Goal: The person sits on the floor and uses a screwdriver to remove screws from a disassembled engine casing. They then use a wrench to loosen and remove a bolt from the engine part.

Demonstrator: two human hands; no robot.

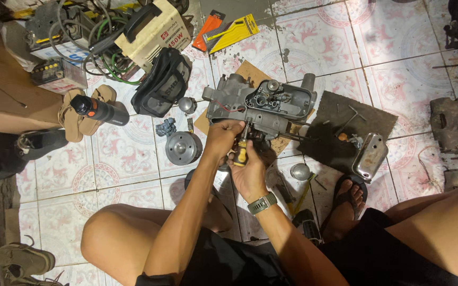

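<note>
the yellow-handled screwdriver (241, 153) is grasped in the right hand (248, 172), the fingers clenched around the handle so that the shaft is directed up into the near edge of the grey engine casing (263, 103). the left hand (222, 135) is closed over the casing edge just beside the shaft, apparently to steady the part against the tool's push. the casing is laid open side up on one sheet of cardboard (245, 71), which appears to keep it off the patterned tile floor (319, 37). one dark mat (345, 127) lies to the right, bearing small loose fasteners and one chrome cover (369, 156). two round metal parts are set within reach: a finned disc (182, 148) and a small dome (300, 171). one black tool bag (163, 85) stands behind them.
</note>
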